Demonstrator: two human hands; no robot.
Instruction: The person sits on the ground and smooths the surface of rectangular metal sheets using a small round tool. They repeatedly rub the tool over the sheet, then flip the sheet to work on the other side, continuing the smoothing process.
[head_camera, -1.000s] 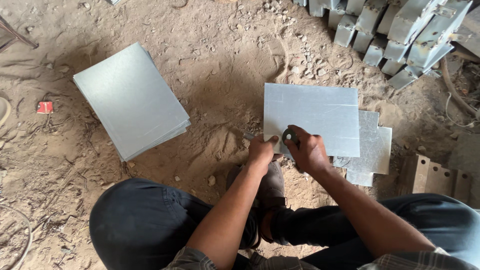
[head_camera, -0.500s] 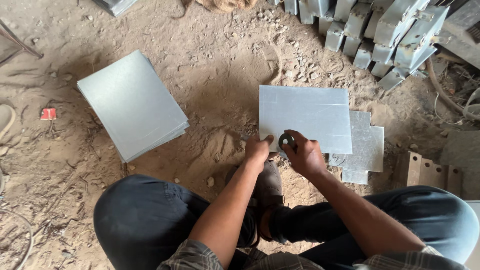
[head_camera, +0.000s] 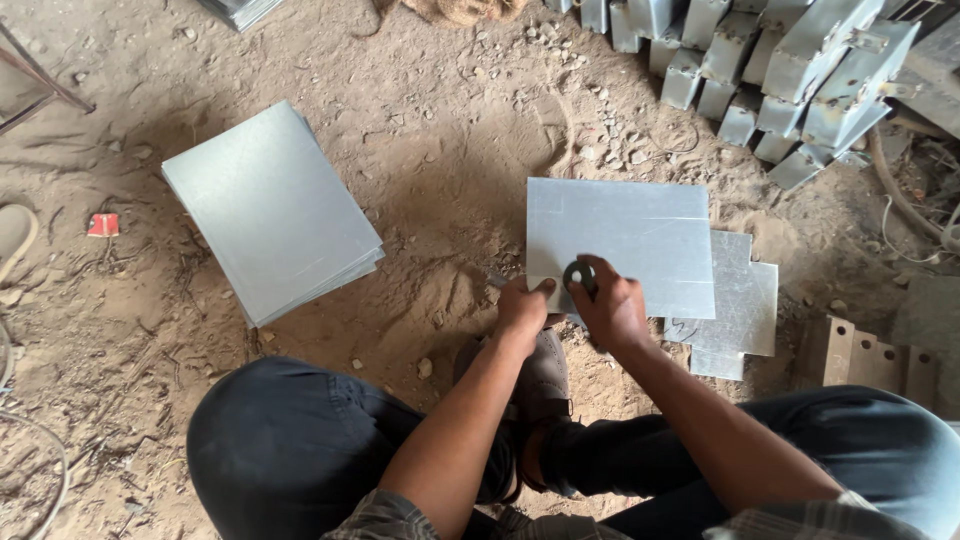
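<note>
1. Far out to the left of both hands, a small red scrap (head_camera: 103, 224) is lying on the dirt floor (head_camera: 430, 150).
2. Still well left of the hands, a stack of grey metal sheets (head_camera: 272, 212) is sitting on the ground, turned at an angle.
3. The left hand (head_camera: 524, 307) is curling its fingers closed over the near left corner of a single metal sheet (head_camera: 622, 240), pinching that edge.
4. Just beside it, the right hand (head_camera: 611, 308) is pressing a small dark ring-shaped tool (head_camera: 579, 274) against the same sheet near its front edge, fingers closed around the tool.
5. Directly below the hands, a worn shoe (head_camera: 543, 372) is resting in the dirt between the person's bent knees.
6. To the right of the hands, notched sheets (head_camera: 742, 305) are lying partly under the single sheet.
7. Further right and beyond the hands, a row of folded metal boxes (head_camera: 780, 70) is leaning together.
</note>
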